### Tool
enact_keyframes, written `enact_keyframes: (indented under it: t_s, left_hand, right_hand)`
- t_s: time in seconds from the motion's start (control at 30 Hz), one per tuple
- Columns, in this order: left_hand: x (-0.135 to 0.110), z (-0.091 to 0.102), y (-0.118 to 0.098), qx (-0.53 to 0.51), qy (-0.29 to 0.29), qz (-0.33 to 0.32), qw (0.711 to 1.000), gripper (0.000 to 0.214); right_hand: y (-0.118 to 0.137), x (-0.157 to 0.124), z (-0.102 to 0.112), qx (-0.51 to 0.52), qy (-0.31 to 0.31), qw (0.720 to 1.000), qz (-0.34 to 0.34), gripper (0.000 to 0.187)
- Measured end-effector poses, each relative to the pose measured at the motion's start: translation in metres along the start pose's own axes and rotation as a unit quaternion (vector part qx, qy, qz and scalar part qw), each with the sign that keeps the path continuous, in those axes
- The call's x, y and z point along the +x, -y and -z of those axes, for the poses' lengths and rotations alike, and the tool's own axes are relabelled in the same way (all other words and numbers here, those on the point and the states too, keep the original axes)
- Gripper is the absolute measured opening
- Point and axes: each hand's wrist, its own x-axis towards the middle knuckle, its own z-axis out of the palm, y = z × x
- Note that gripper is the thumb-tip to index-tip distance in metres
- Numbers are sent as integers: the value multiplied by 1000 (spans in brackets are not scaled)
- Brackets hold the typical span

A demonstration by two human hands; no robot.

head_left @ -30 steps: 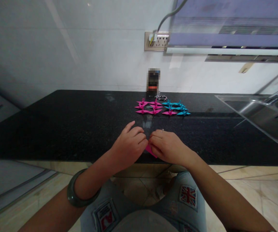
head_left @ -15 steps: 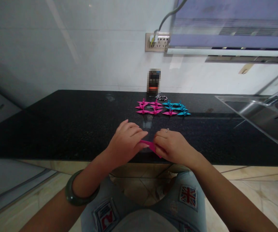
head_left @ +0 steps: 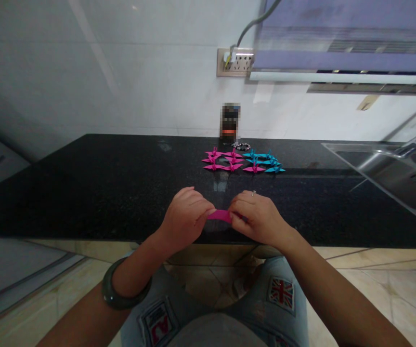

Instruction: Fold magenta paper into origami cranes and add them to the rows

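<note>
My left hand point(head_left: 184, 219) and my right hand point(head_left: 256, 217) both pinch a small folded piece of pink paper point(head_left: 220, 215), one at each end, just above the near edge of the black stone counter point(head_left: 103, 183). The fingers of both hands are curled closed on it. A ring shows on my right hand and a dark green bangle point(head_left: 123, 289) on my left wrist. Further back on the counter lie several pink paper cranes point(head_left: 222, 160) and, to their right, several blue paper cranes point(head_left: 267, 161).
A small dark bottle point(head_left: 229, 123) and a bead bracelet point(head_left: 241, 145) stand by the wall behind the cranes. A steel sink point(head_left: 388, 173) is set into the counter at the right. A wall socket point(head_left: 235, 61) with a cable is above. Tiled floor lies below.
Both hands have lifted slightly and turned the pink paper from tilted to nearly level, so more of it shows between the fingertips. The cranes have not moved.
</note>
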Motion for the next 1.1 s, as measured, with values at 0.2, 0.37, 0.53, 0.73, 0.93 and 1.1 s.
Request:
enact_keyframes:
  t_s: [0.2, 0.37, 0.53, 0.73, 0.93, 1.1]
  left_hand:
    - [-3, 4, 11, -18, -16, 45, 999, 21]
    - [-1, 4, 11, -45, -16, 54, 997, 22]
    - [5, -1, -3, -57, 4, 33, 998, 22]
    - [-1, 1, 12, -62, -11, 76, 995, 22]
    - [6, -16, 7, -381, -125, 322, 858, 33]
    - [14, -41, -12, -627, -86, 372, 679, 30]
  right_hand:
    - [-18, -14, 7, 9, -15, 999, -40, 12]
    - [-13, -10, 8, 57, -89, 992, -75, 19]
    - [4, 3, -3, 85, -7, 996, -28, 20]
    - [-7, -3, -11, 197, -43, 974, -105, 17]
    - [-12, -1, -23, 398, -123, 859, -298, 22]
    - [-1, 2, -36, 480, -149, 793, -344, 24]
